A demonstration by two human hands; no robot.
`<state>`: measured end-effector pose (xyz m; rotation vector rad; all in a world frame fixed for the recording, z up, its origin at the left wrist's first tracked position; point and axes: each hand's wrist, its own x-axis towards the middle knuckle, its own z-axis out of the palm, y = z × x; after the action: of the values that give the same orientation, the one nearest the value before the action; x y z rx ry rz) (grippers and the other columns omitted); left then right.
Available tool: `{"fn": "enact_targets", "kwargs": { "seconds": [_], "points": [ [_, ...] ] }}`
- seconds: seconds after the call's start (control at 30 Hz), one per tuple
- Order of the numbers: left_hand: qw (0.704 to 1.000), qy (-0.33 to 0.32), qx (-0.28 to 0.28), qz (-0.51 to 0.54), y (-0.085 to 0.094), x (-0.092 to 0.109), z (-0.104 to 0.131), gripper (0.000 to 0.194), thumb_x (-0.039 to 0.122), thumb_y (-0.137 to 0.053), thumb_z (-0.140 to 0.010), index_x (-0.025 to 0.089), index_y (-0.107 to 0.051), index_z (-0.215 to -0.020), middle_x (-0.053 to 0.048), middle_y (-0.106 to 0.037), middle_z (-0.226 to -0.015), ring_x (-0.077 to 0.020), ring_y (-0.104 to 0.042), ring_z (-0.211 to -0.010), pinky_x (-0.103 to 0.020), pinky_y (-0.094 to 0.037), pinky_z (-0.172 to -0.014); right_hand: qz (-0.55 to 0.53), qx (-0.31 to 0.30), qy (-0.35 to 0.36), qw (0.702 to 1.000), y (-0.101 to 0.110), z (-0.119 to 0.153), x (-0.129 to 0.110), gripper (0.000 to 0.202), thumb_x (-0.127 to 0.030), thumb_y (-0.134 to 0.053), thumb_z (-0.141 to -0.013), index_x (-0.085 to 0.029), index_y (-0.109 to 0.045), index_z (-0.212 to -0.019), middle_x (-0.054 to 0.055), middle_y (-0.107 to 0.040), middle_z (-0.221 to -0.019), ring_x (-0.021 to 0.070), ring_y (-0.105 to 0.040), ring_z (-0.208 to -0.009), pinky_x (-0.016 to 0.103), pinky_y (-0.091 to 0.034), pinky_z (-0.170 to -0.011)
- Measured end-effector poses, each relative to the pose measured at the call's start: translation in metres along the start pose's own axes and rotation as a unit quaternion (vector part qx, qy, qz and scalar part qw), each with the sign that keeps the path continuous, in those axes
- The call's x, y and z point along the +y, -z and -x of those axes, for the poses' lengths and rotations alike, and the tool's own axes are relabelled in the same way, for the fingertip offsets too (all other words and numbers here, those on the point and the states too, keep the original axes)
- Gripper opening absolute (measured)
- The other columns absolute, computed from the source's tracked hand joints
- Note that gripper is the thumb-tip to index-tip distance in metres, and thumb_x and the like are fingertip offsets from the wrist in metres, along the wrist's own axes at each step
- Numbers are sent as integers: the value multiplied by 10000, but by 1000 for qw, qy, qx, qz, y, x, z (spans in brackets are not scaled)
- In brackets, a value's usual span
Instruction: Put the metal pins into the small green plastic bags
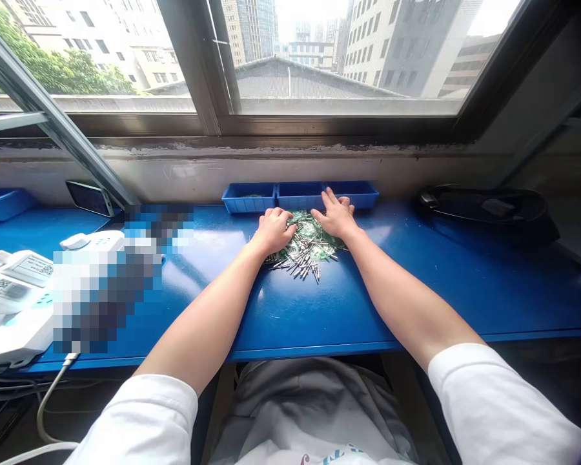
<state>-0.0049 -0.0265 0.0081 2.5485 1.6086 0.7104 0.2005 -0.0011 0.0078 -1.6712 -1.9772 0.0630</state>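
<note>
A pile of slim metal pin-like pieces (304, 258) lies on the blue table, mixed with green pieces (312, 227) whose kind I cannot make out. My left hand (274, 230) rests at the pile's left side, its fingers bent and the thumb apart, with no held piece showing. Over the right side of the heap, my right hand (337, 216) is spread, fingers stretched toward the bins. Just behind stand three blue bins: the left bin (249, 203) has a little greenish content, the middle bin (297, 197) and the right bin (363, 198) are beside it.
On the left are a white power strip (97, 240) with plugs and cables, a blurred-out patch, a phone (90, 197) leaning on a metal frame, and another blue tray (4, 203). A black bag-like item (489, 213) lies at the right. A window wall closes the back.
</note>
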Motion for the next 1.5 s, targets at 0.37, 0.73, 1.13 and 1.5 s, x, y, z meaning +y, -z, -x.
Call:
{"fn": "enact_targets", "kwargs": {
  "seconds": [0.37,0.73,1.13,1.5],
  "points": [
    [1000,-16,3,5,1,1,1,331,407,-438,-888,215,-595,-1108,-101,-581,-1167,-300,-443,-1158,-484,-363,-964,-37,91,79,992,5,7,-9,422,-400,-534,-840,-149,-600,-1173,143,-553,-1268,316,-420,-1151,484,-355,-969],
    [1000,-26,-2,-3,-2,1,1,281,317,-427,-886,237,-627,-1067,-82,-595,-1143,-281,-486,-1118,-460,-388,-938,-35,-78,238,968,7,30,-40,215,-377,-620,-811,-187,-720,-823,66,-567,-846,195,-520,-855,317,-417,-812],
    [999,-31,-3,7,-4,-1,0,282,262,-425,-873,220,-638,-1052,-95,-599,-1137,-278,-500,-1106,-463,-398,-931,-50,-68,232,969,-2,27,-38,163,-262,-599,-839,-189,-733,-783,59,-593,-837,193,-519,-852,320,-420,-811],
    [999,-36,4,5,-5,-4,-1,309,226,-404,-856,215,-636,-1061,-98,-599,-1121,-285,-512,-1091,-470,-414,-918,-90,-77,266,957,1,29,-38,93,-183,-630,-767,-199,-721,-777,41,-639,-858,193,-532,-860,315,-430,-837]
  ]
}}
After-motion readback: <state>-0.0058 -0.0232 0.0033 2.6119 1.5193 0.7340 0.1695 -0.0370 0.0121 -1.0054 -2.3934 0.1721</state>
